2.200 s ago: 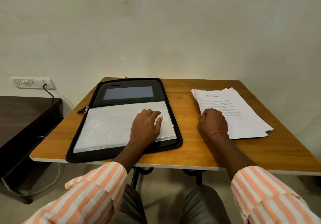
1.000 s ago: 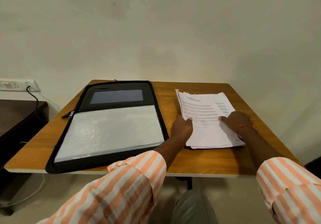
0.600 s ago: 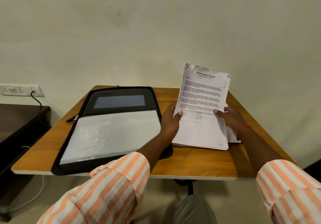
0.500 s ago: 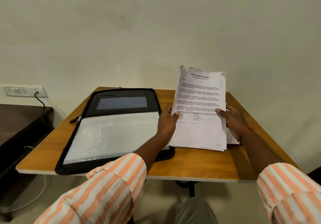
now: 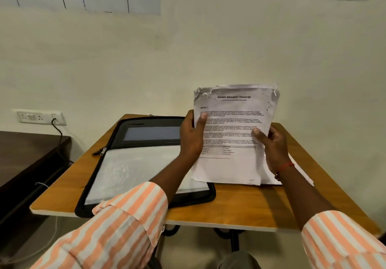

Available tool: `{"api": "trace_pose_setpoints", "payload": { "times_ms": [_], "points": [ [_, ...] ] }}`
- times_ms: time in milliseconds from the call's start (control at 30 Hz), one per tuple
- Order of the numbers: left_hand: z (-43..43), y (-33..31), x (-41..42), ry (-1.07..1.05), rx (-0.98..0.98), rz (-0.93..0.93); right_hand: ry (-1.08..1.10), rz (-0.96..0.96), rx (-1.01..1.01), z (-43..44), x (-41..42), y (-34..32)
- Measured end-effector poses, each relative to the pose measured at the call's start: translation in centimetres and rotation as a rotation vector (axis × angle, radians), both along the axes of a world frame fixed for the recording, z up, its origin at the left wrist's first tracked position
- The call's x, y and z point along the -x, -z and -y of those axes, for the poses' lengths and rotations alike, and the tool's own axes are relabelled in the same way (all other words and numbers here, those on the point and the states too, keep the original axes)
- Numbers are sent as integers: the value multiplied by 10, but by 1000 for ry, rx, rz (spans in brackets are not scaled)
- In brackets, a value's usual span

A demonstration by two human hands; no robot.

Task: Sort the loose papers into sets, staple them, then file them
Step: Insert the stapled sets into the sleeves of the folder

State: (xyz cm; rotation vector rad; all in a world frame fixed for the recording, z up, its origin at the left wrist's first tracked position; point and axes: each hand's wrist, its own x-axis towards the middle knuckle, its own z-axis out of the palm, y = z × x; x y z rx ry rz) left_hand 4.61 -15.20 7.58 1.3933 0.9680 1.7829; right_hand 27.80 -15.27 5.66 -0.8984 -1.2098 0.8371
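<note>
A stack of white printed papers (image 5: 231, 122) stands upright above the right half of the wooden table (image 5: 246, 206), its top corners creased. My left hand (image 5: 191, 137) grips the stack's left edge, thumb on the front page. My right hand (image 5: 271, 145) grips the right edge, thumb across the text. Behind my right wrist a few sheets (image 5: 300, 170) show low over the table. An open black zip file folder (image 5: 146, 164) with clear plastic sleeves lies flat on the table's left half. No stapler is in view.
A dark wooden cabinet (image 5: 27, 156) stands to the left of the table. A wall socket (image 5: 39, 117) with a black cable plugged in sits above it. A plain wall rises right behind the table.
Both hands took the stack off the table, lifted it and tipped it upright toward me. My left hand left the folder for the stack's left edge. The view tilted upward.
</note>
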Motion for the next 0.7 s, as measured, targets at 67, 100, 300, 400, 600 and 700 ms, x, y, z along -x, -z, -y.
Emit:
{"api": "trace_pose_setpoints", "payload": {
  "times_ms": [67,100,300,400,600,700],
  "points": [
    [1,4,2,-1,-9,14,48,-8,-20,2,2,3],
    [1,4,2,-3,-10,25,71,-21,-26,3,3,4],
    [1,-7,0,-24,-1,74,193,-73,-88,10,3,-2],
    [1,-11,-3,-17,21,101,205,-45,-83,10,2,-3],
    [2,-15,-6,-12,9,158,149,-88,-67,10,-4,2],
    [4,-13,-4,-7,-37,106,131,-90,-62,11,-5,6]
  ]
}}
